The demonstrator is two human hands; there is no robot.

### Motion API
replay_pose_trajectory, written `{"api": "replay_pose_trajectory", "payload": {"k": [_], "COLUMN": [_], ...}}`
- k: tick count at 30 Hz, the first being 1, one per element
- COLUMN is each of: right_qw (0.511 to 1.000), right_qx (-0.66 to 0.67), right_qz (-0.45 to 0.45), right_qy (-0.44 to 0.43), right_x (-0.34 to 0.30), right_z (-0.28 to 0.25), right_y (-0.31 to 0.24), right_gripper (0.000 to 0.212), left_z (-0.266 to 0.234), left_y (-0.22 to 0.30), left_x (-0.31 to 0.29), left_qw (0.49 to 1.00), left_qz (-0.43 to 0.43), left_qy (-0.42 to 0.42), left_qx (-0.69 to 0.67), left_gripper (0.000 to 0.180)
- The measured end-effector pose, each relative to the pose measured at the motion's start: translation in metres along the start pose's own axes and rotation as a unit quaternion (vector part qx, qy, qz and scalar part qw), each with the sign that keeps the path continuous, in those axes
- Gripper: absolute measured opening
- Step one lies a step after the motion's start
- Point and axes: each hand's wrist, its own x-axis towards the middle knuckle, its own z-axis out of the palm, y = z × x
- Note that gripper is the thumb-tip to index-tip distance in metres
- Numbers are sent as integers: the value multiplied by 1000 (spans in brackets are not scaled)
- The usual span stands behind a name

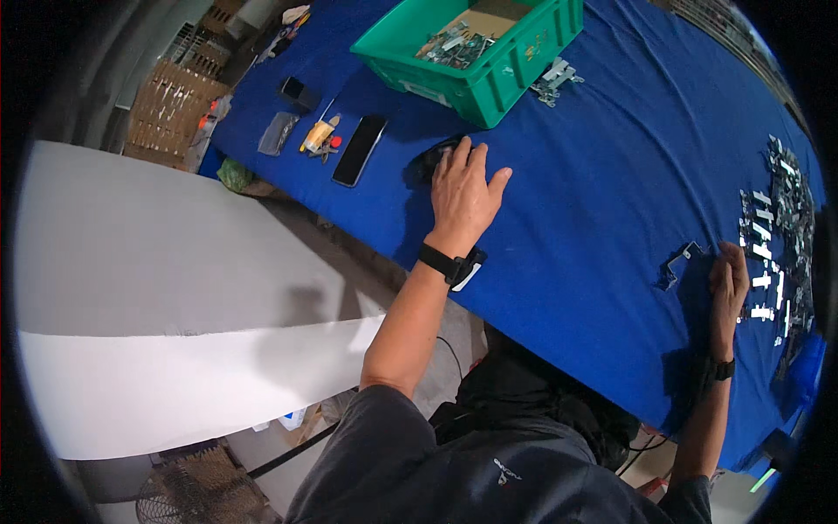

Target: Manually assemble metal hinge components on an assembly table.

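My left hand (463, 192) is stretched over the cloth with its thumb apart, its fingertips at a small black object (425, 164) that it partly covers. What that object is I cannot make out. My right hand (730, 278) rests at the right with fingers slightly bent and nothing visible in it. Just left of its fingertips lies a bent metal bracket (670, 271), apart from the hand. Flat shiny metal pieces (762, 253) lie in rows right beside that hand, next to a larger heap of dark metal parts (794, 214).
On the blue cloth (576, 201) stands a green crate (489, 92) holding metal parts, with several more metal pieces (555, 80) beside it. A phone (360, 150), keys with a yellow tag (320, 135), a clear bag (278, 133) and a dark box (298, 93) lie to the left.
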Motion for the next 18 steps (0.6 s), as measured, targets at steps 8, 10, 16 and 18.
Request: {"api": "replay_pose_trajectory", "payload": {"k": [8, 10, 16, 18], "right_qw": [997, 998, 994, 992], "right_qx": [65, 64, 86, 118], "right_qz": [37, 18, 64, 52], "right_qy": [7, 9, 15, 3], "right_x": [-3, -3, -2, 5], "right_z": [5, 5, 0, 8], "right_y": [-16, -15, -10, -5], "right_gripper": [22, 22, 21, 22], "left_z": [-9, -12, 0, 9], "left_y": [19, 33, 145, 178], "left_x": [-5, -4, 12, 17], "left_qw": [993, 994, 960, 930], "left_qz": [7, 29, 207, 235], "left_qy": [-34, -58, -112, -149], "left_qx": [110, 92, -154, -238], "left_gripper": [47, 45, 42, 45]}}
